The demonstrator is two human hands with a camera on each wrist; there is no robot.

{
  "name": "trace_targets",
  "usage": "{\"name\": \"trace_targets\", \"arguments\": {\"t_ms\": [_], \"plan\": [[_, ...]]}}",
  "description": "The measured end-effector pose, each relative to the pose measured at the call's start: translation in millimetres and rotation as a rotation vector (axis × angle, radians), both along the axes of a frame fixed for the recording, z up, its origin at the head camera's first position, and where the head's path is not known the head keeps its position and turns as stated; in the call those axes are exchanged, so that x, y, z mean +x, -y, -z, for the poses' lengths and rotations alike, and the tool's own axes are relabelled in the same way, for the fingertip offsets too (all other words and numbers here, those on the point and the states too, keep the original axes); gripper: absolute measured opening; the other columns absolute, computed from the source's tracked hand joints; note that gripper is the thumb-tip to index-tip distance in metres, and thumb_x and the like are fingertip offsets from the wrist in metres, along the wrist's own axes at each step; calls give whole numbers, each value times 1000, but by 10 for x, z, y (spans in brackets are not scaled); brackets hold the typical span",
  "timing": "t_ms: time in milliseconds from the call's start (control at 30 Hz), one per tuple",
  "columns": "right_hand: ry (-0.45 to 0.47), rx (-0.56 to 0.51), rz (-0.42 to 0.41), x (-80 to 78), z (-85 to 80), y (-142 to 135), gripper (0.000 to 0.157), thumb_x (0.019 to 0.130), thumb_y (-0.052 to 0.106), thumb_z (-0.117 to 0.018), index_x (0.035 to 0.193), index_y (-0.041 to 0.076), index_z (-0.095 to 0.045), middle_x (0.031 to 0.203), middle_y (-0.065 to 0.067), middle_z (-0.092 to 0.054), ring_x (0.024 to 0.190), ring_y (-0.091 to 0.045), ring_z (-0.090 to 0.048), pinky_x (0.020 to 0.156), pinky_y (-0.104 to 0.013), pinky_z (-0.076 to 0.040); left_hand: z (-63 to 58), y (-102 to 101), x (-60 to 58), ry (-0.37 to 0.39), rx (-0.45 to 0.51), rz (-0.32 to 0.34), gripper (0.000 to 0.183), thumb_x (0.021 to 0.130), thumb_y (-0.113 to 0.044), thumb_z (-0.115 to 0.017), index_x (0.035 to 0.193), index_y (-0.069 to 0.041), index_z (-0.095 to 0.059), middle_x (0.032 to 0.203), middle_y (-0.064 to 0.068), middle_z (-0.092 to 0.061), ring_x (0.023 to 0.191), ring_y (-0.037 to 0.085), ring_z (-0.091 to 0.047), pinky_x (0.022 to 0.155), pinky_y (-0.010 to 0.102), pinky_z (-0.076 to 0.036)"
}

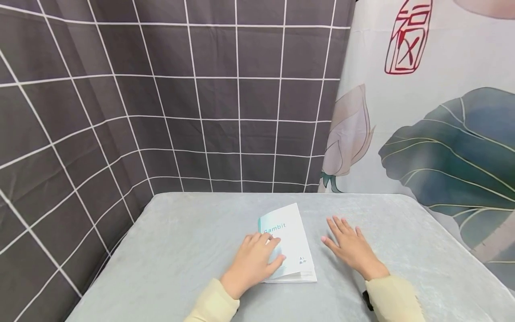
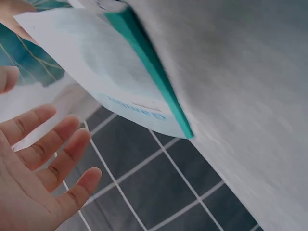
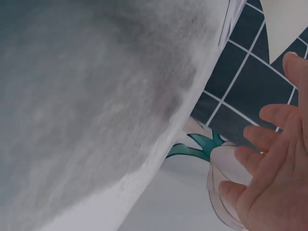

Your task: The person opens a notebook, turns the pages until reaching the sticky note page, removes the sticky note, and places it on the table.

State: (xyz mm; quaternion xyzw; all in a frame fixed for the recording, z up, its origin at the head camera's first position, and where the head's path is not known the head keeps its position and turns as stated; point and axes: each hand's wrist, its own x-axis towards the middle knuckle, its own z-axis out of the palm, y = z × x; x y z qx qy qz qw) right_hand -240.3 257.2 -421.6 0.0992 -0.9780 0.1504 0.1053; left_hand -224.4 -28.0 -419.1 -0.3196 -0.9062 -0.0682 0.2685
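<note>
A thin white booklet (image 1: 290, 243) with a teal spine and the word "Gambit" on its cover lies closed on the grey table (image 1: 181, 250), near the middle. My left hand (image 1: 261, 255) lies over the booklet's left edge, fingers spread and nearly straight. The left wrist view shows the same left hand (image 2: 43, 159) open beside the booklet (image 2: 110, 72), and I cannot tell whether it touches. My right hand (image 1: 346, 241) is flat and open over the cloth just right of the booklet, holding nothing. In the right wrist view that right hand (image 3: 274, 173) has its fingers extended.
A dark curtain (image 1: 161, 98) with a white grid hangs behind and to the left of the table. A pale cloth (image 1: 442, 134) printed with a lotus leaf, a bud and a red seal hangs on the right. The table's far edge meets both.
</note>
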Motion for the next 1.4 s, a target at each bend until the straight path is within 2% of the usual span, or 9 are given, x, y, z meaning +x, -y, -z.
{"name": "trace_targets", "arguments": {"t_ms": [100, 167, 433, 767, 1133, 1267, 1400], "plan": [[-9, 16, -19, -29, 2, 45, 66, 96, 44, -51, 144, 0, -39, 151, -24, -33, 139, -48, -27, 106, -69, -18, -1, -79, 25, -95, -17, 38, 38, 87, -48, -61, 110, -19, -69, 99, -4, -65, 91, 14, -59, 79, 32, -45], [-15, 29, -31, -53, 13, 76, 64, 96, 41, -52, 142, -1, -41, 150, -24, -35, 138, -48, -28, 106, -69, -19, 3, -129, 37, -127, -39, 54, 38, 86, -49, -62, 109, -20, -70, 97, -5, -65, 88, 14, -59, 77, 32, -45], [28, 32, -99, -163, 57, 209, 62, 95, 35, -56, 142, -3, -42, 149, -23, -38, 139, -49, -27, 107, -68, -19, 37, -317, 102, -157, -120, 85, 44, 83, -60, -60, 104, -23, -69, 88, -7, -61, 80, 12, -55, 75, 29, -43], [87, 71, -168, -261, 62, 354, 56, 96, 27, -54, 142, -1, -41, 149, -19, -40, 139, -48, -27, 108, -67, -19, 41, -498, 128, -299, -125, 98, 39, 76, -63, -64, 81, -24, -61, 77, -9, -54, 73, 9, -51, 72, 26, -40], [164, 69, -186, -318, 114, 447, 65, 93, 37, -56, 145, 3, -38, 152, -16, -37, 142, -45, -23, 110, -66, -18, 86, -601, 121, -265, -162, 85, 41, 77, -61, -66, 89, -23, -63, 80, -9, -57, 75, 9, -54, 71, 27, -40], [179, 72, -190, -308, 129, 458, 64, 93, 35, -58, 146, 5, -39, 152, -16, -37, 142, -45, -23, 109, -66, -17, 88, -624, 132, -246, -168, 88, 34, 80, -55, -67, 92, -23, -64, 82, -9, -58, 75, 8, -54, 72, 26, -40], [200, 69, -186, -309, 125, 466, 63, 92, 32, -59, 146, 7, -38, 152, -15, -36, 143, -44, -21, 110, -66, -16, 86, -648, 131, -269, -172, 93, 30, 80, -50, -70, 93, -24, -66, 84, -9, -60, 75, 7, -56, 72, 27, -42]]}}
